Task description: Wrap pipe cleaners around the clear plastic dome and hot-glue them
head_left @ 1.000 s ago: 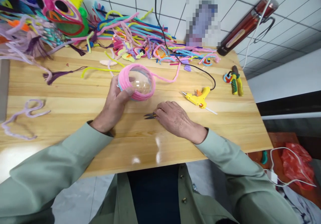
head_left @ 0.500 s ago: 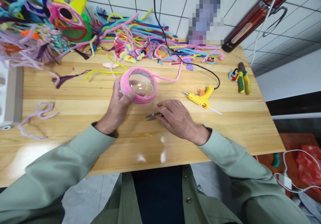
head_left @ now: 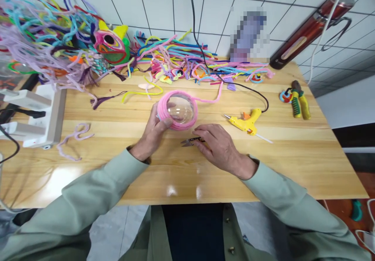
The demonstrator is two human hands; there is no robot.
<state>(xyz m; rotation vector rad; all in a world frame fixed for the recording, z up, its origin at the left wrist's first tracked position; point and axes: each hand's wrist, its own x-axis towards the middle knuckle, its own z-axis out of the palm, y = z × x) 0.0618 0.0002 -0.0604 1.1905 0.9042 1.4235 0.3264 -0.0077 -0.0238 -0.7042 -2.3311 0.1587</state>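
My left hand (head_left: 154, 130) is closed on the left side of a clear round container (head_left: 177, 110), its thumb on the near rim. Pink pipe cleaner (head_left: 161, 105) is wound round the container in several turns. One loose pink tail runs off to the right across the table. Just right of and below the container, my right hand (head_left: 218, 148) grips small dark thread snips (head_left: 189, 141) between thumb and fingers. Their blades point left, apart from the pink winding, and the handles are mostly hidden by the fingers.
On the right lie a yellow glue gun (head_left: 246, 121) and green-yellow pliers (head_left: 299, 99). A red thermos (head_left: 313, 31) leans at the back right. Piled pipe cleaners (head_left: 175, 52) line the wall. A power strip (head_left: 49, 116) stands left, near a lilac pipe cleaner (head_left: 76, 134).
The view has swung left, so everything sits further right and the power strip shows more fully. Both hands keep their holds; the snips' blades look closer together.
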